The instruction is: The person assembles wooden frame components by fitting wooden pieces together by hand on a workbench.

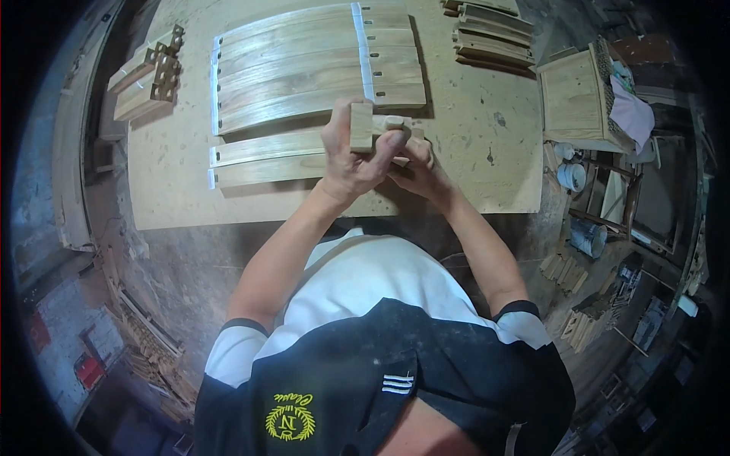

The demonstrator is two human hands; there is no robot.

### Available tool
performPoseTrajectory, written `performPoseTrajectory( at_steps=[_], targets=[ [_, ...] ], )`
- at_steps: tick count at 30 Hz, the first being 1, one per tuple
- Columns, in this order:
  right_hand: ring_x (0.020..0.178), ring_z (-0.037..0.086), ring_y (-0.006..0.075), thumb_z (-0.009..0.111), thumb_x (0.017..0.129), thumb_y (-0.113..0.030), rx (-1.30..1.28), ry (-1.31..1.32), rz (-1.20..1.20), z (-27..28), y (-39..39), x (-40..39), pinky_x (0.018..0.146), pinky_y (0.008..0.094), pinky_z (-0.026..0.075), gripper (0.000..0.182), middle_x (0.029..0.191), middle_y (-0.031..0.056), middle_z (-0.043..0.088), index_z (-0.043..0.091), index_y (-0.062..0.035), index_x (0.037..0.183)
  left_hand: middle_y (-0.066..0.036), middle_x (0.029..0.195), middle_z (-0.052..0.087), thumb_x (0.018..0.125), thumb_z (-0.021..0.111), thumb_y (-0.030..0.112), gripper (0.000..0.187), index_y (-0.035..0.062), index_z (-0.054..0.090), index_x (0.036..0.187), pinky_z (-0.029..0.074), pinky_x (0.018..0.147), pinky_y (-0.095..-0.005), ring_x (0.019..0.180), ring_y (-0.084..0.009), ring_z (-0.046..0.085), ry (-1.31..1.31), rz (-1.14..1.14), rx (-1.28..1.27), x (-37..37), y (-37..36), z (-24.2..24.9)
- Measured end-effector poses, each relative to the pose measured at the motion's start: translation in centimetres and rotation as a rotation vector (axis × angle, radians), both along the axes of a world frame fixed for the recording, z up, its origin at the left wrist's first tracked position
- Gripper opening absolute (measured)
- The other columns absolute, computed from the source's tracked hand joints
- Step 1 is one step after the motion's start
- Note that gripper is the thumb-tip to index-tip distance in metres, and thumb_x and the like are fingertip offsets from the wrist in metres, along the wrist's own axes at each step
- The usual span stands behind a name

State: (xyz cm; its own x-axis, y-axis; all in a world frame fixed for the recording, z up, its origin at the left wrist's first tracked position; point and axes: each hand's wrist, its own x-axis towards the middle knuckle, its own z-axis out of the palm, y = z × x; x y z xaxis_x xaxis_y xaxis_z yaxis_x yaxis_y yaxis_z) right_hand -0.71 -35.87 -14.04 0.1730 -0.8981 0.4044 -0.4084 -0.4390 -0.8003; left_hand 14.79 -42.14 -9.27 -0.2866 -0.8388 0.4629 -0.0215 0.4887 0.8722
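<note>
My left hand (353, 156) is wrapped round a light wooden piece (361, 128), its blocky end upright between thumb and fingers. Close beside it on the right, my right hand (422, 169) is closed on the same wood, its fingers partly hidden under the piece. Both hands are above the front part of the worktable (487, 175). Behind them lies a panel of joined boards (304, 64) with white strips and dark slots at its ends. Two narrower boards (270, 159) rest in front of the panel, left of my hands.
Slotted wooden pieces (148, 80) lie at the table's left back corner. A stack of grooved pieces (494, 38) sits at the back right. Right of the table are a wooden cabinet (574, 99) with a pink cloth (631, 118), a white bucket (572, 176) and wood offcuts (564, 272).
</note>
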Motion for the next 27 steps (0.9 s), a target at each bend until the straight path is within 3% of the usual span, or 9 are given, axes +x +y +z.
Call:
performPoseTrajectory(
  at_steps=[5,8,11,12,16,17,19,23,27],
  targets=[
    [0.08,0.063,0.0355,0.076,0.078,-0.014,0.207,0.019,0.07,0.0,1.1,-0.4,0.071,0.0389,0.052,0.041,0.091,0.0154,0.063,0.06,-0.0036,0.114,-0.011,0.085,0.054,0.08,0.076,0.034,0.047,0.0005,0.054,0.103,0.047,0.065,-0.0351,0.072,-0.0243,0.056,0.082,-0.088,-0.122,1.2,2.0,-4.1],
    [0.078,0.062,0.0363,0.071,0.079,-0.019,0.058,0.371,-0.004,-5.2,2.5,-1.4,0.07,0.0409,0.052,0.036,0.09,0.0149,0.063,0.06,-0.0031,0.11,-0.012,0.084,0.053,0.075,0.082,0.042,0.057,0.0013,0.054,0.104,0.046,0.065,-0.0372,0.072,-0.0284,0.055,0.028,-0.055,-0.207,1.1,1.5,-4.3],
    [0.083,0.064,0.0359,0.071,0.08,-0.021,0.272,0.225,-0.038,-7.9,3.2,-2.0,0.073,0.0435,0.053,0.034,0.093,0.015,0.064,0.06,-0.0025,0.106,-0.014,0.088,0.054,0.073,0.083,0.042,0.061,0.0016,0.053,0.108,0.046,0.069,-0.039,0.076,-0.0313,0.055,0.044,-0.095,-0.087,1.1,1.6,-4.8],
    [0.085,0.065,0.0359,0.071,0.082,-0.021,0.345,0.083,-0.075,-8.3,3.7,-2.0,0.076,0.0445,0.053,0.032,0.096,0.0153,0.064,0.06,-0.0026,0.106,-0.015,0.09,0.054,0.073,0.083,0.043,0.063,0.0017,0.053,0.11,0.046,0.072,-0.04,0.079,-0.0325,0.056,0.07,-0.14,-0.027,0.9,1.8,-5.2],
    [0.093,0.066,0.0385,0.079,0.078,-0.011,-0.088,0.403,-0.45,-5.1,7.3,0.4,0.079,0.0476,0.053,0.035,0.106,0.0204,0.066,0.058,-0.0006,0.104,-0.022,0.115,0.054,0.071,0.082,0.053,0.085,0.001,0.047,0.128,0.044,0.093,-0.0445,0.106,-0.0384,0.055,-0.055,-0.321,0.022,4.5,0.6,-1.6],
    [0.085,0.066,0.0377,0.081,0.075,-0.008,0.088,0.322,-0.626,-8.0,10.1,0.4,0.076,0.044,0.053,0.031,0.096,0.0191,0.068,0.06,0.001,0.096,-0.023,0.122,0.051,0.071,0.081,0.056,0.09,0.0004,0.045,0.132,0.042,0.098,-0.045,0.113,-0.0392,0.052,-0.078,-0.288,0.002,6.4,0.2,-1.5],
    [0.06,0.054,0.0161,0.074,0.084,-0.011,0.218,0.215,-0.559,0.8,9.1,7.3,0.054,0.0316,0.041,0.016,0.07,0.0068,0.062,0.062,-0.0023,0.077,-0.025,0.136,0.046,0.071,0.078,0.062,0.102,-0.0007,0.039,0.141,0.037,0.107,-0.0461,0.127,-0.0408,0.046,-0.13,-0.237,-0.038,11.1,-0.7,-2.0],
    [0.065,0.061,0.0201,0.075,0.078,-0.007,0.35,-0.005,-0.281,3.7,2.6,15.3,0.063,0.0304,0.049,0.011,0.074,0.011,0.063,0.066,-0.0019,0.077,-0.025,0.142,0.044,0.079,0.071,0.061,0.098,-0.002,0.035,0.145,0.033,0.113,-0.0454,0.133,-0.0404,0.043,-0.202,-0.063,0.168,23.4,-2.8,-4.7],
    [0.069,0.064,0.0153,0.074,0.083,-0.01,0.31,-0.132,-0.172,4.1,-12.9,24.5,0.065,0.0285,0.052,0.016,0.079,0.0089,0.067,0.067,0.0018,0.09,-0.022,0.132,0.052,0.082,0.075,0.038,0.08,-0.0032,0.041,0.141,0.042,0.105,-0.0421,0.122,-0.0336,0.054,-0.323,0.191,0.236,35.5,-3.3,-5.6]
  ],
)
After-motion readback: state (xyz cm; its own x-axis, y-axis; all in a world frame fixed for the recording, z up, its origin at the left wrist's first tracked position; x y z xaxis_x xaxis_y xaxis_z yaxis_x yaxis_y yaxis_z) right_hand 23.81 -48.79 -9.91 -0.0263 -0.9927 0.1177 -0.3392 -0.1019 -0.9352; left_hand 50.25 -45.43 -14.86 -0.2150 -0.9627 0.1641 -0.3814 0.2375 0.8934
